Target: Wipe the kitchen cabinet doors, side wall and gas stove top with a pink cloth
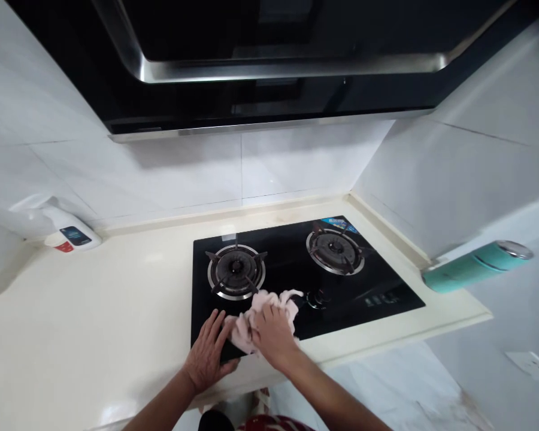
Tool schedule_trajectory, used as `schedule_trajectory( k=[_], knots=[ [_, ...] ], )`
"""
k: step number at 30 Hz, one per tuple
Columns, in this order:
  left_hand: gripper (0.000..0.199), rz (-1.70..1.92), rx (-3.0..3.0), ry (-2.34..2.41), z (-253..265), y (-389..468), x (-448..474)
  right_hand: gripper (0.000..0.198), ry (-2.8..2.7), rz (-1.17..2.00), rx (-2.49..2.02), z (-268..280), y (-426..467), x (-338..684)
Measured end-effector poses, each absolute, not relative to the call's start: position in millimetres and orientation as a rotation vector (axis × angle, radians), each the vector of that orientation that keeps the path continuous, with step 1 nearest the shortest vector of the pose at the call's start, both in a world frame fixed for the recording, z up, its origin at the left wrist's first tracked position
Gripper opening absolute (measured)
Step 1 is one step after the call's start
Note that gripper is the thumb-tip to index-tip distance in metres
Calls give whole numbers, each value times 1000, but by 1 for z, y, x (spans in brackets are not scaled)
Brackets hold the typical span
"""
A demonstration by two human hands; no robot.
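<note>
A pale pink cloth lies bunched on the front of the black glass gas stove. My right hand is closed over the cloth and presses it on the glass, to the left of the control knob. At the stove's front left corner rests my left hand, its fingers stretched out and its thumb toward the front edge. Its fingertips are close beside the cloth; whether they touch it I cannot tell. The left burner is just behind both hands, and the right burner is farther back.
A white spray bottle stands at the counter's back left. On the right edge of the cream counter is a teal cylinder with a silvery top. A black range hood overhangs the stove; tiled walls enclose the back and right.
</note>
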State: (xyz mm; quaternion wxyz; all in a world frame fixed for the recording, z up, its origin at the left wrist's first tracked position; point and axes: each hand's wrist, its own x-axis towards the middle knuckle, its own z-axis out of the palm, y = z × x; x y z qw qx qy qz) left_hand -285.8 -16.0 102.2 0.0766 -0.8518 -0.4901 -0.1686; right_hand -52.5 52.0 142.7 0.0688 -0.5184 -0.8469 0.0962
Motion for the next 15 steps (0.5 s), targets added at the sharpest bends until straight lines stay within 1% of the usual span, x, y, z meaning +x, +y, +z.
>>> schedule_trajectory(
  k=[5,8,9,10,12,15],
  knots=[
    [91,-427,-2555,-1372,98,-13,-291,22,-2472,426,-1531,130,24,-16],
    [80,-408,-2536,-1399,101,-13,-290,9,-2275,492,-1688,130,26,40],
    [76,-412,-2532,-1414,101,-13,-289,9,-2197,512,-1747,131,28,59],
    [74,-420,-2534,-1422,101,-13,-289,14,-2122,529,-1802,133,30,78],
    [74,-446,-2543,-1426,101,-13,-288,22,-2006,551,-1891,139,33,107],
    [74,-470,-2553,-1432,99,-13,-288,30,-1775,632,-1945,154,37,130]
  ],
)
